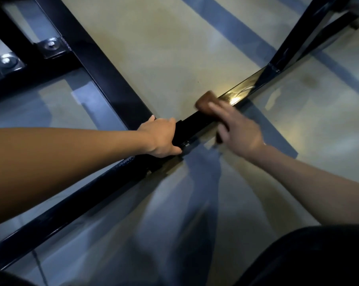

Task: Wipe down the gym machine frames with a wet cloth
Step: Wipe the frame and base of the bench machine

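A black steel frame bar [242,87] runs diagonally across the floor from lower left to upper right, and its upper stretch shines wet. My left hand [161,139] grips this bar at the joint where a second black bar [96,58] meets it. My right hand [236,129], blurred by motion, holds a brown cloth [205,101] pressed on top of the bar just right of the joint. The cloth pokes out beyond my fingers.
Bolted brackets [50,46] join more black frame members at the upper left. Another black upright [298,38] rises from the bar at the upper right. The floor [174,48] is pale and glossy with dark stripes. A dark rounded shape [318,259] fills the lower right corner.
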The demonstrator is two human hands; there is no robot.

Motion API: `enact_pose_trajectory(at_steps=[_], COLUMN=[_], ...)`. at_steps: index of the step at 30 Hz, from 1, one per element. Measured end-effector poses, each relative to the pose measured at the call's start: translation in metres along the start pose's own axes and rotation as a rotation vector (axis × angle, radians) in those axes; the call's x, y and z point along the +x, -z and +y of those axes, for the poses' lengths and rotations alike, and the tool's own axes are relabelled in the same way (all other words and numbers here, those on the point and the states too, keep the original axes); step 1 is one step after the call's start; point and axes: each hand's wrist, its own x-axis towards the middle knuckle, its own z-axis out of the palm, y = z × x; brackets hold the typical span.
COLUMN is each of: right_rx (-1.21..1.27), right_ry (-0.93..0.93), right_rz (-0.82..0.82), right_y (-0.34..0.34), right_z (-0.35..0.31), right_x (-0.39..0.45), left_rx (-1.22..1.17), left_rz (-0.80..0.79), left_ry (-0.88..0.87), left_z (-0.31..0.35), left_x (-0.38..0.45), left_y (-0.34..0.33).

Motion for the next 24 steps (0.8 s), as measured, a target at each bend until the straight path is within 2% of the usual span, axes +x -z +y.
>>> enact_pose_trajectory(at_steps=[2,4,6,8,10,11,13,15,17,19,21,24], right_rx=[-0.054,-0.067,0.021,0.052,-0.048,-0.088,-0.071,-0.024,0.038,0.116,0.155,0.090], right_ry=[-0.216,-0.297,-0.209,0.016,0.203,0.217,0.083,-0.130,-0.255,-0.178,0.018,0.240], right_rz=[0.057,0.051,0.032,-0.060,-0.134,-0.125,-0.088,-0.007,0.047,0.020,-0.059,-0.141], right_y=[0.015,0.018,0.009,-0.002,-0.001,0.002,0.013,0.020,0.012,-0.001,-0.008,0.004], right_z=[0.029,0.033,0.013,-0.002,0.006,0.017,0.042,0.056,0.041,0.018,0.004,0.023], right_x=[0.020,0.026,0.014,-0.006,-0.005,0.005,0.024,0.035,0.033,0.019,0.002,-0.006], left_rx=[0.060,0.121,0.192,0.260,0.293,0.292,0.283,0.258,0.232,0.226,0.219,0.218], left_rz=[0.023,0.051,0.043,0.046,0.043,0.033,0.028,0.037,0.024,0.018,0.015,0.003], left_ry=[-0.023,-0.042,-0.042,-0.053,-0.060,-0.058,-0.052,-0.050,-0.034,-0.031,-0.028,-0.028], left_z=[-0.001,-0.002,-0.003,-0.002,0.001,0.003,0.006,0.006,0.005,0.006,0.006,0.007], left_x=[-0.003,-0.002,0.001,0.003,0.002,0.001,0.001,-0.001,-0.002,-0.003,-0.003,-0.003], left_y=[0.000,-0.003,-0.002,0.001,0.005,0.006,0.005,0.005,0.003,0.003,0.003,0.004])
